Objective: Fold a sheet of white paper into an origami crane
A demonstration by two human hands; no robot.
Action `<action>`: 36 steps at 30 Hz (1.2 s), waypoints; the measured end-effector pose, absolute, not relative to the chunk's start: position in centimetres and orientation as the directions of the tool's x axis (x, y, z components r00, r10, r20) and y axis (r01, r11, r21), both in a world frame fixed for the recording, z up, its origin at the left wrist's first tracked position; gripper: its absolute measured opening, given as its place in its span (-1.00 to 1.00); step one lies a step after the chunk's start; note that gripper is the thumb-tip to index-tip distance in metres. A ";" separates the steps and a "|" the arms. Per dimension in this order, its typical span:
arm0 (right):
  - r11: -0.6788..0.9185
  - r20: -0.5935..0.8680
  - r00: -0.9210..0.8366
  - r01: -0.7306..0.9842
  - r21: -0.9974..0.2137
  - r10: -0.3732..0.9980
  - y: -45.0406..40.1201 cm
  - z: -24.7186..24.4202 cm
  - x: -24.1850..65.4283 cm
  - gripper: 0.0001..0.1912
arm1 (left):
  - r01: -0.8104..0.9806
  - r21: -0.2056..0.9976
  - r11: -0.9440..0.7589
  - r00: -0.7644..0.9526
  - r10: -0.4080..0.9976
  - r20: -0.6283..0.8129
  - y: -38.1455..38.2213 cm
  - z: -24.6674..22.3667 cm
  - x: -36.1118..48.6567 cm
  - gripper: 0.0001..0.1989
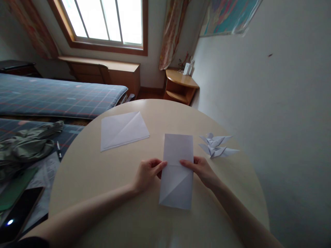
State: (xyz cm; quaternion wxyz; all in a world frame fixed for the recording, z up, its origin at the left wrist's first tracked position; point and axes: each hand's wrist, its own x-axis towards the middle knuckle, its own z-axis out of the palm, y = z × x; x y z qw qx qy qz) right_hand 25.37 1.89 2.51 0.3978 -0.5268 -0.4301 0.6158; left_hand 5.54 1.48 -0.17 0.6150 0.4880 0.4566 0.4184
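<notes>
A long white paper rectangle lies on the round cream table, with diagonal creases in its near half. My left hand grips its left edge, fingertips on top at about mid-length. My right hand grips the right edge at the same height, with the fingers reaching over the sheet. A second white sheet with a diagonal fold lies farther left, out of reach of both hands. Right of the paper, next to my right hand, sit two folded white origami figures.
A plaid blue mattress lies left of the table, with a crumpled green cloth, a pen, papers and a dark phone near the table edge. A pale wall rises on the right. A wooden corner shelf stands behind the table.
</notes>
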 end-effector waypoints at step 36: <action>-0.348 -0.345 -0.127 -0.003 -0.937 0.930 2.0 2.3 25.6 -0.61 | -0.196 0.949 0.248 0.316 0.932 -0.178 1.7 0.1 5.4 -0.76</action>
